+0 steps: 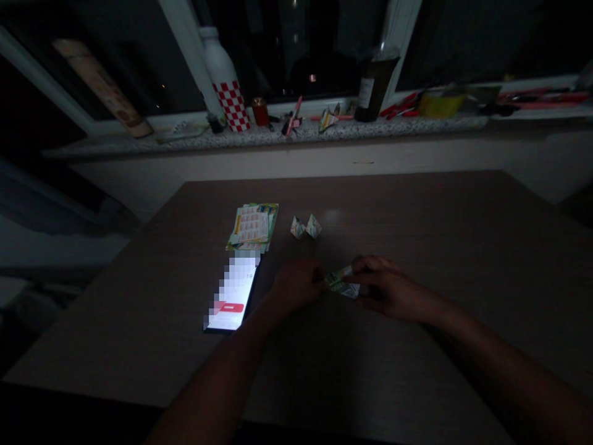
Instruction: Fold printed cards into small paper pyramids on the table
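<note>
A small piece of folded printed paper (341,282), green and white, is held between my two hands just above or on the table. My left hand (300,283) pinches its left end, with the fingertips partly in shadow. On the other side my right hand (386,285) grips the right end, thumb below and fingers on top. Two small folded paper shapes (306,227) with pointed tips stand a little beyond my left hand. To the left lies a stack of printed paper sheets (252,225), green and white with orange text blocks.
A lit phone (234,293) lies left of my left forearm on the brown table (417,216). Along the granite windowsill (278,141) stand a white bottle with red checks (227,86), a red jar (260,112), a dark container (374,86) and pens. The room is dim.
</note>
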Demonstrator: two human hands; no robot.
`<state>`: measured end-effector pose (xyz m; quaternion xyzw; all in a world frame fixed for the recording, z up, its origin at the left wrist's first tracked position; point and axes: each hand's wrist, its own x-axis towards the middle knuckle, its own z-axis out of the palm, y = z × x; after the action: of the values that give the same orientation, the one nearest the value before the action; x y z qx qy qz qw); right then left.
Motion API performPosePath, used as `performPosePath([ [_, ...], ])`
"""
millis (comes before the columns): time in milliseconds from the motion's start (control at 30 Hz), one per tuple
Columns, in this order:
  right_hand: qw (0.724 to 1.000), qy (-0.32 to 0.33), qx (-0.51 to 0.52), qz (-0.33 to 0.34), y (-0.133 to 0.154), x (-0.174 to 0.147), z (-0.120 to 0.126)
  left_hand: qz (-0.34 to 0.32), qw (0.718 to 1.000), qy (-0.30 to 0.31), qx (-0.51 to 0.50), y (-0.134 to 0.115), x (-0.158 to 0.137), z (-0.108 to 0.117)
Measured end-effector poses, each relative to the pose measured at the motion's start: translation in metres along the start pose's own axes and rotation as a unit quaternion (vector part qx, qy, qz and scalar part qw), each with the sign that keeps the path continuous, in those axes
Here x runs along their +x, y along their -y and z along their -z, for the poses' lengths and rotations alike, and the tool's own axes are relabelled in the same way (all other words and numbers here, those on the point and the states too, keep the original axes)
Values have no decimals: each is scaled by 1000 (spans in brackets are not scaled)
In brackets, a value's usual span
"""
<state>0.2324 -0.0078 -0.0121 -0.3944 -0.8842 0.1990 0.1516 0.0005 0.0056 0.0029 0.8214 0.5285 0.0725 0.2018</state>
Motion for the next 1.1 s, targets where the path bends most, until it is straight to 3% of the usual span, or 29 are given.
performPosePath([
  [200,1000,-14,3,7,6,1,2,-127,991,-43,-22,-8,-5,-9],
  [333,997,-53,45,44,5,6,1,-153,986,-68,-6,-10,-3,-12],
  [567,973,-192,47,118,12,3,8,-206,969,-133,2,-15,-6,-5],
  [800,959,-220,13,178,18,1,11,-245,961,-127,24,-22,-14,2],
  [1100,954,-230,-16,193,30,1,14,-276,931,-238,18,-30,-19,3],
])
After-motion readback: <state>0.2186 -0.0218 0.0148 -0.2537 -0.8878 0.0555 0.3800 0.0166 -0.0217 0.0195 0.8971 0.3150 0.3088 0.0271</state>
